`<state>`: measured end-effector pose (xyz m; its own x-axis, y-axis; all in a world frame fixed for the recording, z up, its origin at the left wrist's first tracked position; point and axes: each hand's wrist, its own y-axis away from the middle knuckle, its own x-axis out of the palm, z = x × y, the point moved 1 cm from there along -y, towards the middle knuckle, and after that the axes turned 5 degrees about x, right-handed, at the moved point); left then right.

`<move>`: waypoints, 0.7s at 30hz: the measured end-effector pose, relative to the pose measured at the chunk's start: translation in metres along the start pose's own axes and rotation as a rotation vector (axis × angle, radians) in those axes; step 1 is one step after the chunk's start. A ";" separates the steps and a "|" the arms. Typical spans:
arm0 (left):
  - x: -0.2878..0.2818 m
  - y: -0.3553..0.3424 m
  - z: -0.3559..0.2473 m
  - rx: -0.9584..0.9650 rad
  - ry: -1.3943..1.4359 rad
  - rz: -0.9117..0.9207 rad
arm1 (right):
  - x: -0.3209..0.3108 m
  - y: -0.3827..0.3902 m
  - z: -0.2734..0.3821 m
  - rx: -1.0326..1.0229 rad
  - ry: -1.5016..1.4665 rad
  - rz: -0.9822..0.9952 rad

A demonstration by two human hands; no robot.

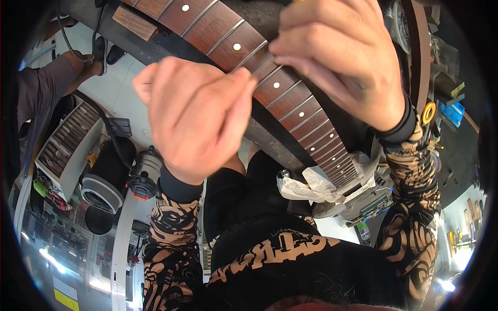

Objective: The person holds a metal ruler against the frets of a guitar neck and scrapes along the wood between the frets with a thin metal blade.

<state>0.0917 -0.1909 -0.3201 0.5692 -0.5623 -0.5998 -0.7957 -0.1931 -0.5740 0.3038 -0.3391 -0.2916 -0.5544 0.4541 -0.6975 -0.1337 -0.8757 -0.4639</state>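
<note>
A guitar neck (293, 98) with a reddish-brown fretboard, metal frets and pale dot inlays runs from the upper left toward the lower middle. My left hand (194, 116) is closed, its thumb and forefinger pinched together at the fretboard's left edge. On the opposite edge, the fingers of my right hand (340, 62) are curled and pressed down near the same fret. Whatever either hand pinches is hidden or too small to name. Crumpled whitish paper (306, 185) is wrapped around the near end of the neck.
A wooden block (134, 23) lies left of the neck. At the right, a yellow tape roll (428, 112) and a blue packet (451, 113) sit on the dark bench. A black-and-grey machine (104, 187) stands at lower left. Another person's leg (54, 75) shows at far left.
</note>
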 end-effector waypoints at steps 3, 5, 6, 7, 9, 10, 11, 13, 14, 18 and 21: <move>0.001 0.002 -0.002 -0.017 0.117 0.079 | -0.002 0.021 0.000 0.028 0.056 -0.008; 0.003 0.000 0.002 -0.012 0.106 0.072 | -0.005 0.019 -0.005 -0.028 0.128 0.021; 0.004 -0.002 0.003 -0.018 0.099 0.064 | -0.004 0.009 0.003 -0.007 0.108 -0.004; 0.004 -0.003 0.005 -0.025 0.088 0.057 | -0.003 -0.003 0.011 0.010 0.084 -0.031; 0.004 -0.005 0.008 -0.008 -0.005 -0.001 | 0.001 -0.006 0.002 0.051 -0.014 0.004; 0.005 -0.005 0.007 -0.004 -0.029 -0.021 | 0.001 -0.007 -0.003 0.008 -0.026 0.005; 0.006 -0.005 0.006 -0.002 -0.050 -0.040 | 0.000 -0.009 -0.007 -0.032 -0.038 0.008; 0.004 -0.002 0.001 -0.020 0.015 0.015 | -0.011 -0.005 0.010 0.091 0.162 0.216; 0.002 -0.004 0.000 -0.022 0.044 0.032 | -0.013 0.000 0.012 0.105 0.147 0.239; 0.003 -0.009 0.000 -0.020 0.106 0.116 | -0.019 0.005 0.012 0.123 0.164 0.255; 0.005 -0.010 0.007 -0.013 0.027 0.013 | -0.012 -0.014 0.002 0.075 0.059 0.167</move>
<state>0.1044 -0.1861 -0.3216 0.5530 -0.5866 -0.5917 -0.8058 -0.1957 -0.5590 0.3108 -0.3325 -0.2753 -0.5253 0.3086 -0.7930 -0.1062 -0.9484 -0.2987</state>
